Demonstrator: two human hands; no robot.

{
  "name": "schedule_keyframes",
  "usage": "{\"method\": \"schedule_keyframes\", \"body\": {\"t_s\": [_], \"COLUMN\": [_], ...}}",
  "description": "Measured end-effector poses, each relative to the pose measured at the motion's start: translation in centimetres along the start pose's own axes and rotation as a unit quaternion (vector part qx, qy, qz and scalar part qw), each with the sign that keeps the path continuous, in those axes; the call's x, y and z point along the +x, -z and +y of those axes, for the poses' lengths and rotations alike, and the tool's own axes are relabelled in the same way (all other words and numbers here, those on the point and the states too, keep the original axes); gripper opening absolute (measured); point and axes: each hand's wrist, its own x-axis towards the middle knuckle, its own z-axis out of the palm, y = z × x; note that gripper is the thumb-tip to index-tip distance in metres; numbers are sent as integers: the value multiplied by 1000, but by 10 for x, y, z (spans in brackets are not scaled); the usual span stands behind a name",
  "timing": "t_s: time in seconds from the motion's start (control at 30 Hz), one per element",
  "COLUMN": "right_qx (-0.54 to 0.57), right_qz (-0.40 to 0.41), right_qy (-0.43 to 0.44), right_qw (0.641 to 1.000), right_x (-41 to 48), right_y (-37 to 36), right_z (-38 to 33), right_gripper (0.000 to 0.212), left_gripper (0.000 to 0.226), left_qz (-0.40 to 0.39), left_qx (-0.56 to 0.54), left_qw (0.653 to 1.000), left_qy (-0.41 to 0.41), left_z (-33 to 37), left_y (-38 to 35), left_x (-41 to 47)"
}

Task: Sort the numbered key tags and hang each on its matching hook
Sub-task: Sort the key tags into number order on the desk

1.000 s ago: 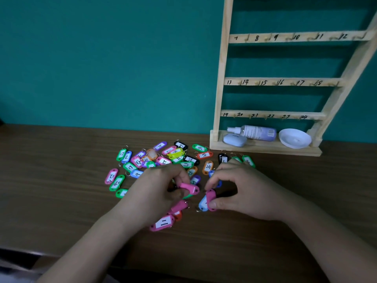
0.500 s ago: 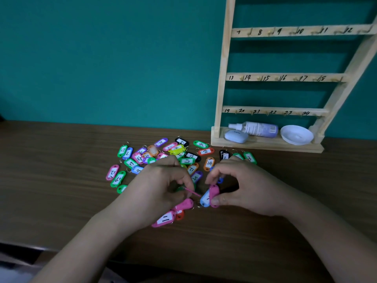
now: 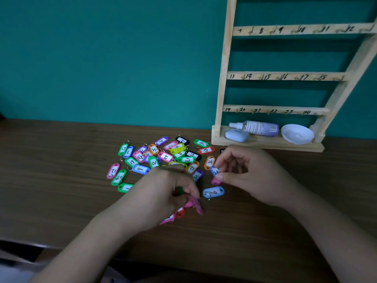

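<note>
Several coloured numbered key tags lie in a heap on the brown table. My left hand is over the heap's near edge, pinching a pink tag that points down and right. My right hand pinches a dark blue tag by its ring at the heap's right side. A light blue tag marked 9 lies flat between the hands. The wooden hook rack stands at the back right, its numbered bars showing no tags.
On the rack's base shelf lie a spray bottle, a pale blue case and a white dish. A teal wall stands behind. The table's near edge runs below my forearms.
My right hand let go of the light blue and pink tags, moved up and took a dark blue tag. The light blue tag now lies flat. My left hand turned its pink tag downward.
</note>
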Motion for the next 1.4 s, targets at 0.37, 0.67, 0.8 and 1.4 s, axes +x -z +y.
{"method": "schedule_keyframes", "body": {"t_s": [0.37, 0.67, 0.8, 1.4], "right_qx": [-136, -131, -136, -174], "right_qz": [8, 41, 36, -19], "right_qy": [52, 32, 41, 63], "right_qw": [989, 990, 989, 983], "right_x": [-1, 0, -2, -8], "right_y": [-16, -14, -16, -32], "right_z": [-2, 3, -3, -14], "right_gripper": [33, 39, 31, 12], "left_gripper": [33, 19, 14, 21], "left_qz": [16, 113, 105, 97], "left_qx": [-38, 22, 12, -15], "left_qw": [999, 990, 991, 988], "left_qy": [22, 79, 86, 116], "left_z": [-4, -18, -17, -25], "left_y": [-7, -8, -10, 3], "left_x": [1, 4, 3, 5]}}
